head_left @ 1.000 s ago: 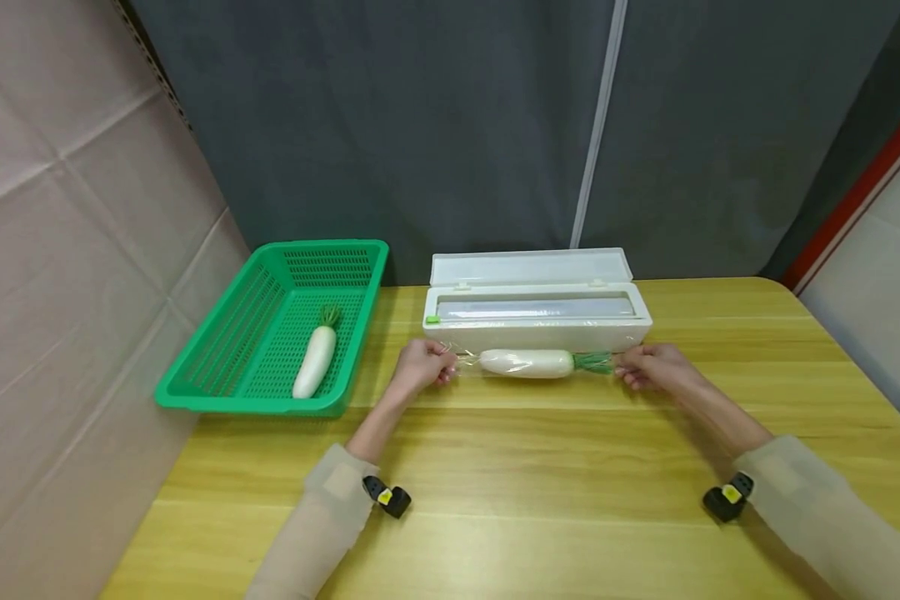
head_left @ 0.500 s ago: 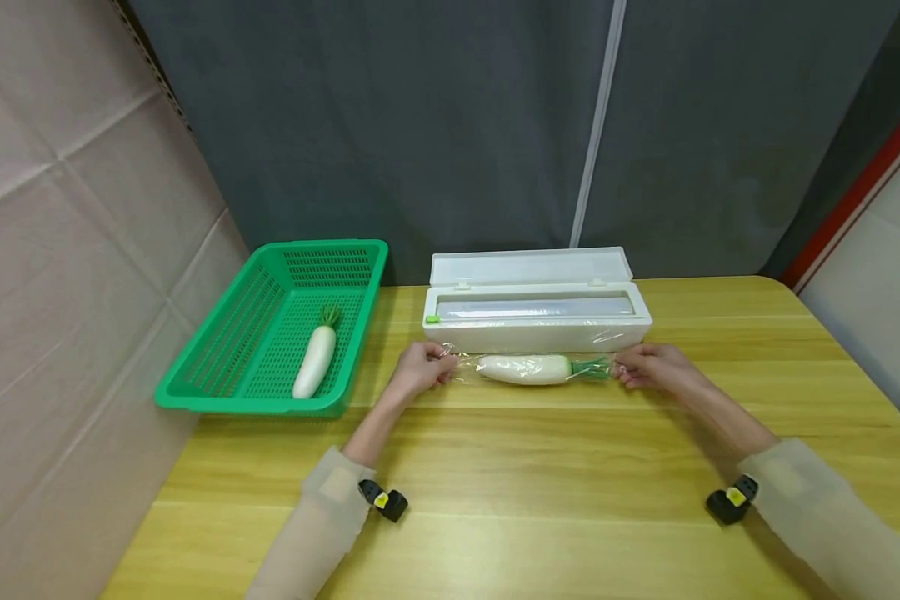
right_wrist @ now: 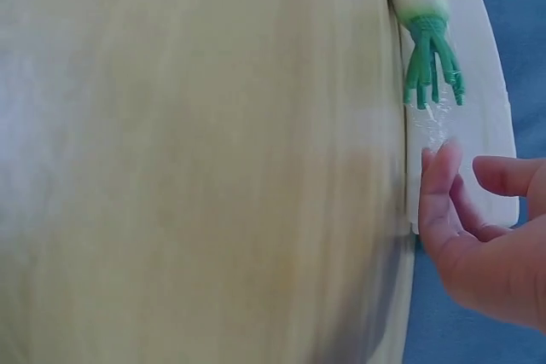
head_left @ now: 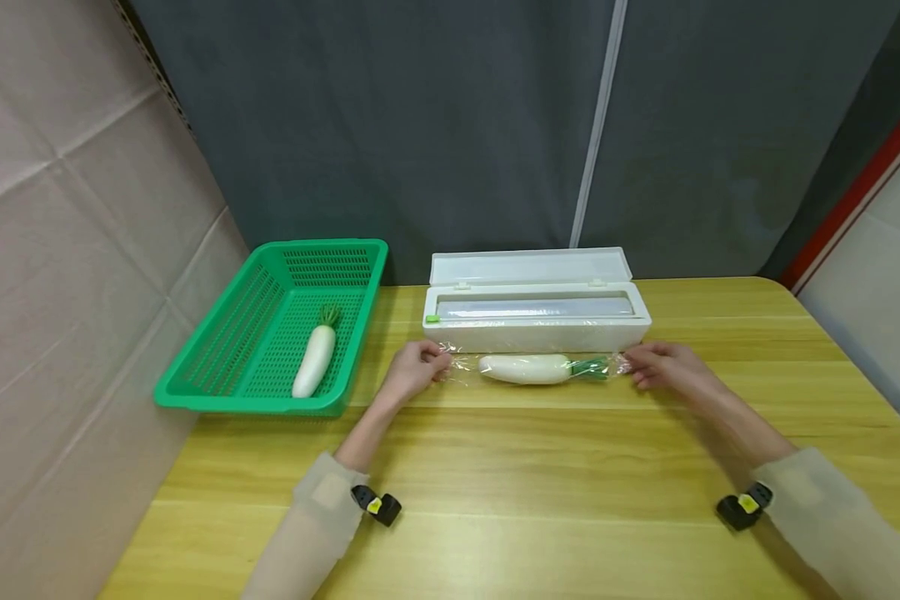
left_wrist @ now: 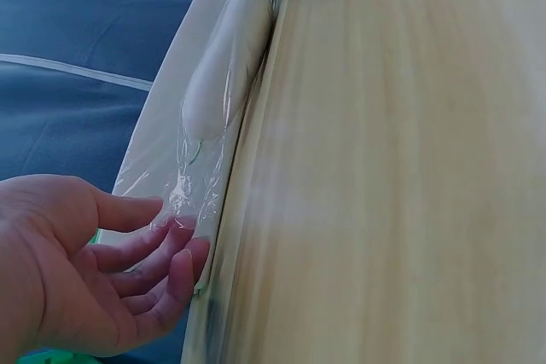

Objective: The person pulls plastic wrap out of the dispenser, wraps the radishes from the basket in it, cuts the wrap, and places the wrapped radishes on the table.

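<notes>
A white radish [head_left: 525, 369] with green stalks lies wrapped in clear cling film [head_left: 461, 367], lengthwise along the front of a white cling film dispenser [head_left: 536, 335]. My left hand [head_left: 412, 371] is at the film's left end, its thumb and fingers parted and loosely bent in the left wrist view, fingertips right at the film's crumpled end. By the stalk end, my right hand [head_left: 667, 371] has its thumb apart from its bent fingers [right_wrist: 444, 172]; the twisted film tail shows just beyond the fingertips in the right wrist view.
A green plastic basket [head_left: 367, 333] stands at the left with a second, unwrapped radish [head_left: 315, 361] in it. The dispenser's lid [head_left: 531, 267] is up at the back, near the dark curtain [head_left: 420, 125]. Everything stands on a wooden table [head_left: 540, 483].
The wrapped radish has come down slightly toward me. Both hands have drawn outward from the film's ends, and their fingers have loosened from it.
</notes>
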Motion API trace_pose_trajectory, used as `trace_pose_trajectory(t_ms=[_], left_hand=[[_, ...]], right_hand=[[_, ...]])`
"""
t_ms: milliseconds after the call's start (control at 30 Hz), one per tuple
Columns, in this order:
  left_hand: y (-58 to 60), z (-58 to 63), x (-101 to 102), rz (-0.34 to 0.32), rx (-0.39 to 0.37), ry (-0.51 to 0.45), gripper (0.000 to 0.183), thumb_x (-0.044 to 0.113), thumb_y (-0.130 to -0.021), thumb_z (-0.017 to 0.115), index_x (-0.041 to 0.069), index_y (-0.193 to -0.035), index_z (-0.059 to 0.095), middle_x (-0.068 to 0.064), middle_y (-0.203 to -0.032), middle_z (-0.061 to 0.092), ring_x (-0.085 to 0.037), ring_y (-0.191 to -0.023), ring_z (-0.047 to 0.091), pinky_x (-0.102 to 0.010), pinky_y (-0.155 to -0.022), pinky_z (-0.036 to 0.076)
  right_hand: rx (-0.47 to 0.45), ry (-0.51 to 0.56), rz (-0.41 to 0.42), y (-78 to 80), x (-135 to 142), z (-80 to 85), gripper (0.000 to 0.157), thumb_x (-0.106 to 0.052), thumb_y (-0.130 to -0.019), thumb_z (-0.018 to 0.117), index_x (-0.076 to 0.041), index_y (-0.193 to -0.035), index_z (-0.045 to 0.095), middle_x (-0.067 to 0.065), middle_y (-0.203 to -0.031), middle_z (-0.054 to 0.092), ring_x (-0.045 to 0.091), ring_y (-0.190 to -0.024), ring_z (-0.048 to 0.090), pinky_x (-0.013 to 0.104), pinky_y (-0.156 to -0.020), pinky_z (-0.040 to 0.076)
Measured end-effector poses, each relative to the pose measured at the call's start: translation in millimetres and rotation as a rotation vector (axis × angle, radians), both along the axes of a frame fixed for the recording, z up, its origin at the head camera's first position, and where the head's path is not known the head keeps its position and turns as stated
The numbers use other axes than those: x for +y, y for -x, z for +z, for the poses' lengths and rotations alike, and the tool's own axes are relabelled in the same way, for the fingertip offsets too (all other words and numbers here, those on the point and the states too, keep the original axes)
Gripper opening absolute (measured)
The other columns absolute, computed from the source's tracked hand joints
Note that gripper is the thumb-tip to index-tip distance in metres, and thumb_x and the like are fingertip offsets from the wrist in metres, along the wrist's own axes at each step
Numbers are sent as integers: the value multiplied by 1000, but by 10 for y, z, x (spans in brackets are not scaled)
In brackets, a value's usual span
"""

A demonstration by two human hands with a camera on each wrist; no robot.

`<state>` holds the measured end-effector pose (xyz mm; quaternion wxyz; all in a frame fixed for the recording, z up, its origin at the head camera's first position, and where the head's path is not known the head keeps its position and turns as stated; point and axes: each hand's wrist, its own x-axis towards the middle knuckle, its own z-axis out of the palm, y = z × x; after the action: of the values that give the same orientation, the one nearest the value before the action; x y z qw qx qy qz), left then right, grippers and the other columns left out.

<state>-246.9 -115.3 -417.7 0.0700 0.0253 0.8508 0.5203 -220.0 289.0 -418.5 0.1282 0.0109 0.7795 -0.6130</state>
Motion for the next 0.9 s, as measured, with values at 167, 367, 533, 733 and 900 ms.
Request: trace_pose_trajectory(t_ms=[167,367,533,733,900], left_hand=[[-22,29,-17,31,111,85,13,13,-96,68,1,-101,70,-9,-86,68,-21,-77,64,-28,-65,52],[-37,69,-56,73,207,103,11,10,-95,68,1,-100,71,-10,-90,69,-22,-83,64,-35,-77,54],[-27,97,-85,94,320,79,10,7,-94,70,-1,-98,71,-12,-89,70,-26,-84,65,-38,-79,56],[16,138,-125,93,418,94,11,6,-92,71,-3,-98,70,-13,-89,69,-27,-83,65,-37,-77,56],[58,131,-153,84,436,112,21,7,-92,73,-4,-107,65,-16,-98,65,-29,-90,63,-39,-83,55]], right_hand=[[96,-87,-7,-21,7,40,44,-16,-107,50,22,-129,45,6,-96,67,7,-77,64,26,-70,58],[186,-117,-45,-42,-42,93,36,-13,-105,52,18,-123,51,6,-91,67,7,-71,62,26,-63,56],[286,-191,-97,-48,-93,166,37,-21,-105,56,13,-118,57,6,-88,68,9,-69,60,24,-61,54],[365,-222,-78,-2,-174,268,35,-25,-104,59,8,-116,62,10,-92,71,11,-72,62,23,-64,54],[409,-195,-33,64,-283,362,33,-24,-103,60,6,-115,63,11,-94,71,13,-71,61,25,-62,54]])
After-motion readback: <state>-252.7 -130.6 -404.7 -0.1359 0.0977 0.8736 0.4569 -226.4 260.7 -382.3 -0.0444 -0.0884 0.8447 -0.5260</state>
